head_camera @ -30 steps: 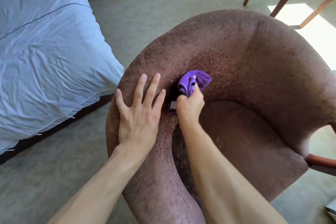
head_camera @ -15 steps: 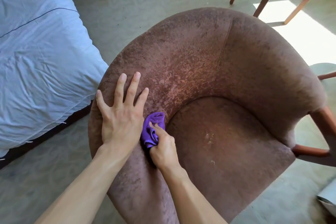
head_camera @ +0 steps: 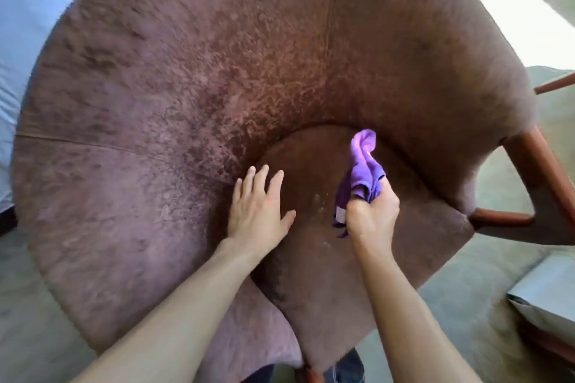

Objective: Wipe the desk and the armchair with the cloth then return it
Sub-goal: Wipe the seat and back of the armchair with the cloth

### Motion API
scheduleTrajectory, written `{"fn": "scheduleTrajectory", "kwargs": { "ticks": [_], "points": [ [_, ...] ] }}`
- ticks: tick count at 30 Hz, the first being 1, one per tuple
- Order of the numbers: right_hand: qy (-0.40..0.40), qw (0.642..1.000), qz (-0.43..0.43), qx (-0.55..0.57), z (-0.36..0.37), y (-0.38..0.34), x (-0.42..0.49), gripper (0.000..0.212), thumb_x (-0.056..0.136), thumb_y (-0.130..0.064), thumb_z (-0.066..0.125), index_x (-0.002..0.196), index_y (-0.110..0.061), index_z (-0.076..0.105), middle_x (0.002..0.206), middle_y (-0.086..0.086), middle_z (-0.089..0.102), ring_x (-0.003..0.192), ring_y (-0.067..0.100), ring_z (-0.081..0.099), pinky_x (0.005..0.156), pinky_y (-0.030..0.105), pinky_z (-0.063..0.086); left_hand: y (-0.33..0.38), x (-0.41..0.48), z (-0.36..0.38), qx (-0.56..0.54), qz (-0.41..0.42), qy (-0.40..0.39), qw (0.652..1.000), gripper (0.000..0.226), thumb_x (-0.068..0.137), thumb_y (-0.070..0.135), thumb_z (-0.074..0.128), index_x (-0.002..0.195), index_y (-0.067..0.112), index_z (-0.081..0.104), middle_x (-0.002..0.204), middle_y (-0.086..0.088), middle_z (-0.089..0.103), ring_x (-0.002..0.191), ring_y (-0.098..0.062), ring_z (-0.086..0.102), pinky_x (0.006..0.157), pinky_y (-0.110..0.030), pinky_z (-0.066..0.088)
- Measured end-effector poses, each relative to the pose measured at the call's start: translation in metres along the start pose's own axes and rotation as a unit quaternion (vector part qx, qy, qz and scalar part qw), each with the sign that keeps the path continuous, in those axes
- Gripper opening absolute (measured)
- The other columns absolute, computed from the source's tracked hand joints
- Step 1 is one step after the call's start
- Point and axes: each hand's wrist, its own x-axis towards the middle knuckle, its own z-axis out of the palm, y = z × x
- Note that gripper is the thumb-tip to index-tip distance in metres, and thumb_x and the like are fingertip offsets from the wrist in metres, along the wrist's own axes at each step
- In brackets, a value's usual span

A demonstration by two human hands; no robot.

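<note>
R hand (head_camera: 371, 214) is gripping the bunched purple cloth (head_camera: 362, 169) in a fist, pressing it on the armchair (head_camera: 186, 87) seat. L hand (head_camera: 256, 211), fingers spread flat, is resting on the seat just left of it.

Armchair (head_camera: 217, 78) matt napped fabric; cloth (head_camera: 362, 168) soft purple microfibre.

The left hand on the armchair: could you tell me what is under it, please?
The left hand lies flat on the armchair, at the seat's inner edge. Whatever is beneath the palm is covered.
</note>
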Motion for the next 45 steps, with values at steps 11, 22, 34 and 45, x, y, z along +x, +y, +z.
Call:
{"fn": "scheduleTrajectory", "kwargs": {
  "ticks": [11,22,34,45],
  "points": [
    [-0.244,0.871,-0.172,-0.390,0.033,0.102,0.072,0.095,0.069,0.007,0.061,0.155,-0.024,0.036,0.165,0.006,0.027,0.152,0.037,0.020,0.118,0.067,0.018,-0.009,0.021,0.160,-0.032,-0.091,-0.231,0.968,0.176,0.038,0.081,0.083,0.141,0.034,-0.051,0.142,-0.006,-0.065,0.128,-0.034,-0.062,0.108,-0.062,-0.029],
    [-0.329,0.709,-0.235,-0.577,0.027,0.147,0.024,0.072,0.090,-0.012,0.055,0.157,-0.023,0.029,0.169,-0.004,0.009,0.154,0.037,-0.002,0.120,0.065,0.001,-0.008,0.025,0.153,-0.025,-0.107,-0.272,0.956,0.177,0.037,0.080,0.084,0.127,0.036,-0.061,0.137,-0.008,-0.068,0.122,-0.034,-0.066,0.095,-0.060,-0.042],
    [-0.056,0.936,-0.222,-0.268,0.038,0.082,0.045,0.076,0.075,0.009,0.069,0.144,-0.017,0.052,0.157,0.009,0.042,0.147,0.041,0.032,0.117,0.063,0.028,-0.006,0.024,0.149,-0.008,-0.103,-0.280,0.954,0.177,0.037,0.081,0.083,0.130,0.033,-0.060,0.138,-0.010,-0.068,0.122,-0.036,-0.066,0.094,-0.063,-0.042],
    [-0.369,0.702,-0.204,-0.573,0.004,0.147,0.014,0.063,0.088,-0.011,0.057,0.147,-0.031,0.048,0.165,-0.010,0.026,0.156,0.026,0.006,0.120,0.061,-0.002,-0.005,0.023,0.147,-0.013,-0.107,-0.280,0.954,0.177,0.037,0.080,0.085,0.128,0.036,-0.060,0.138,-0.007,-0.068,0.123,-0.035,-0.066,0.097,-0.061,-0.042]
  ]
}}
